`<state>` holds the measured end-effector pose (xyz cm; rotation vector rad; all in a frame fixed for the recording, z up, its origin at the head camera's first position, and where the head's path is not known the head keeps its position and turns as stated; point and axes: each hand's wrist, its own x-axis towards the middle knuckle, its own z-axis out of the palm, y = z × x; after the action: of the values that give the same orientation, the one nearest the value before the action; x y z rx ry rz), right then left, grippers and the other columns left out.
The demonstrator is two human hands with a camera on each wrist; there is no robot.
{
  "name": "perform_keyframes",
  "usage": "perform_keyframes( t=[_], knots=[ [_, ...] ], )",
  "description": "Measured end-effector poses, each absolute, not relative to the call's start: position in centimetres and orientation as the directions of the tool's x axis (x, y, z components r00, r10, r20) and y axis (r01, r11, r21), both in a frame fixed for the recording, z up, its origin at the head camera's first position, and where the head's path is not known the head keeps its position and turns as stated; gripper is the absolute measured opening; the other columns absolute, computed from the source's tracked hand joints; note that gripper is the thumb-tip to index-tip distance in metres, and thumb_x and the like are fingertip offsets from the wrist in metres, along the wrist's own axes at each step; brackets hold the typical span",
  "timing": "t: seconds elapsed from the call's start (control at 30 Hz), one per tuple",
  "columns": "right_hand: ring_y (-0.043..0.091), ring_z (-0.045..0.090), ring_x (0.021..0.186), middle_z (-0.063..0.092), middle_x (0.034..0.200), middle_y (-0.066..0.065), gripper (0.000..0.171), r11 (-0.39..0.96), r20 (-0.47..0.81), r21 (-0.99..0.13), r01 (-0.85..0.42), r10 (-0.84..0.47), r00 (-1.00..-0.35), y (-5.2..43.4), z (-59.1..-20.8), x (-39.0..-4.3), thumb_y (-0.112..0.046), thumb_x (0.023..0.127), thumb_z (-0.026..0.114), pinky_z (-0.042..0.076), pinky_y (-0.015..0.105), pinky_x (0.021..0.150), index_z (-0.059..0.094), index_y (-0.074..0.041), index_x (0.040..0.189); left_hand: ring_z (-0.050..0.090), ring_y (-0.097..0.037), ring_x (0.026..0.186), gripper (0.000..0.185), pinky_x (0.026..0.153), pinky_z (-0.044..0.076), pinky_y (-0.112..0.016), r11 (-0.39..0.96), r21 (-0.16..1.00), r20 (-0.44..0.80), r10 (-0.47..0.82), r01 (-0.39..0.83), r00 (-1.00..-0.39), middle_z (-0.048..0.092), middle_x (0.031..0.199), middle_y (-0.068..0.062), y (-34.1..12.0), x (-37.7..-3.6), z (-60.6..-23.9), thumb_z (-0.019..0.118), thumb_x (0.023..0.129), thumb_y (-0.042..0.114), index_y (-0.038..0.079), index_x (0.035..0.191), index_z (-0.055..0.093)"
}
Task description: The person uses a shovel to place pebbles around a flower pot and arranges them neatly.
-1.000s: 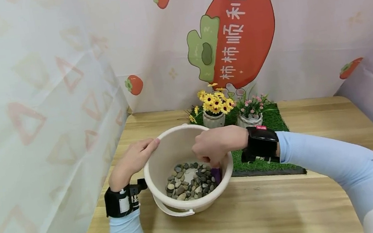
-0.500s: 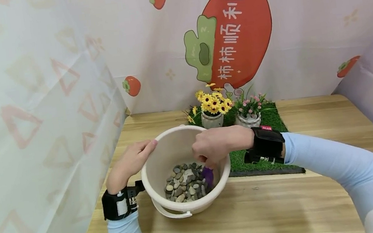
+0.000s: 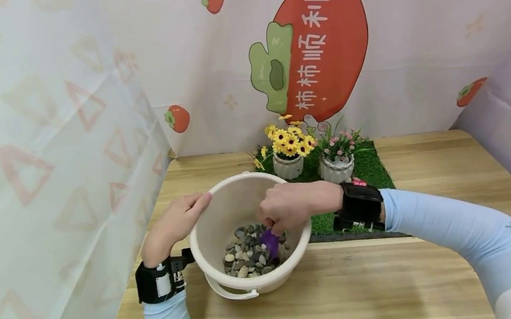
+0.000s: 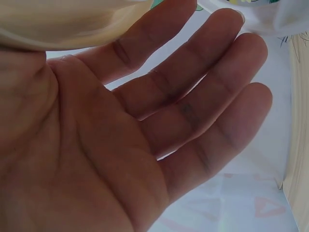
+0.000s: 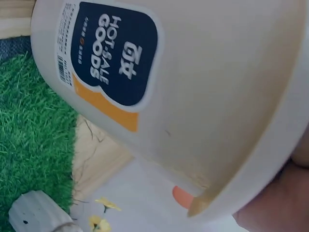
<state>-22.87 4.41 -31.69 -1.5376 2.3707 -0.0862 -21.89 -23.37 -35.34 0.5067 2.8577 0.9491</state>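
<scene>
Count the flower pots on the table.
2. The pot of yellow flowers and the pot of pink flowers stand side by side on the grass mat, behind the bucket. None seem hidden.

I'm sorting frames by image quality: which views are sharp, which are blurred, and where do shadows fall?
Head view: evenly lit and sharp, with a soft shadow beside the bucket on the table; walls bow slightly toward the edges. Left wrist view: the left hand fills the frame, soft and backlit. Right wrist view: the bucket label reads clearly, while the right hand at the corner is a blur.
</scene>
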Motion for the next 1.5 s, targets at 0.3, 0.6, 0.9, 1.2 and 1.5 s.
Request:
perform_keyframes(
  t=[0.3, 0.6, 0.9, 1.2, 1.5],
  knots=[
    [0.006, 0.042, 0.056, 0.049, 0.066, -0.006, 0.015, 0.408, -0.131, -0.226, -0.884, -0.912, -0.388, 4.2, -32.8, -22.7, -0.023, 0.091, 0.071, 0.032, 0.021, 0.059, 0.062, -0.015, 0.082, 0.068, -0.022, 0.099, 0.044, 0.090, 0.050, -0.042, 0.762, 0.576, 0.039, 0.334, 0.295, -0.942, 0.074, 0.101, -0.005, -23.5, -21.8, -35.4, 0.038, 0.106, 0.040, 0.012, 0.115, 0.070],
    [0.010, 0.031, 0.058, 0.034, 0.063, -0.006, 0.027, 0.464, -0.313, 0.013, -0.886, -0.839, -0.444, 3.8, -32.6, -22.1, -0.026, 0.094, 0.065, 0.024, 0.026, 0.059, 0.049, -0.020, 0.073, 0.067, -0.021, 0.098, 0.045, 0.089, 0.050, -0.041, 0.766, 0.575, 0.029, 0.332, 0.287, -0.943, 0.073, 0.099, -0.004, -23.3, -22.2, -35.5, 0.038, 0.106, 0.043, 0.013, 0.111, 0.071],
    [0.009, 0.033, 0.059, 0.037, 0.063, -0.007, 0.031, 0.429, -0.275, -0.012, -0.903, -0.870, -0.409, 4.0, -32.6, -22.0, -0.030, 0.095, 0.065, 0.024, 0.025, 0.060, 0.049, -0.021, 0.070, 0.067, -0.021, 0.100, 0.044, 0.091, 0.050, -0.042, 0.756, 0.580, 0.031, 0.351, 0.302, -0.936, 0.073, 0.101, -0.004, -23.2, -22.0, -35.4, 0.038, 0.106, 0.041, 0.013, 0.116, 0.070],
    [0.005, 0.056, 0.064, 0.068, 0.076, -0.009, 0.013, 0.389, -0.164, -0.104, -0.915, -0.914, -0.370, 4.2, -33.3, -22.5, -0.027, 0.093, 0.068, 0.036, 0.020, 0.061, 0.072, -0.020, 0.083, 0.067, -0.022, 0.101, 0.044, 0.091, 0.049, -0.043, 0.777, 0.554, 0.030, 0.340, 0.299, -0.940, 0.073, 0.102, -0.004, -23.4, -21.9, -35.3, 0.037, 0.106, 0.043, 0.015, 0.115, 0.071],
    [0.005, 0.055, 0.065, 0.065, 0.075, -0.009, 0.010, 0.404, -0.106, -0.123, -0.906, -0.914, -0.393, 3.6, -33.6, -22.9, -0.025, 0.094, 0.068, 0.037, 0.019, 0.061, 0.070, -0.018, 0.086, 0.068, -0.021, 0.098, 0.046, 0.088, 0.050, -0.040, 0.777, 0.560, 0.034, 0.325, 0.287, -0.945, 0.073, 0.099, -0.004, -23.6, -21.9, -35.3, 0.037, 0.106, 0.043, 0.013, 0.111, 0.071]
  ],
)
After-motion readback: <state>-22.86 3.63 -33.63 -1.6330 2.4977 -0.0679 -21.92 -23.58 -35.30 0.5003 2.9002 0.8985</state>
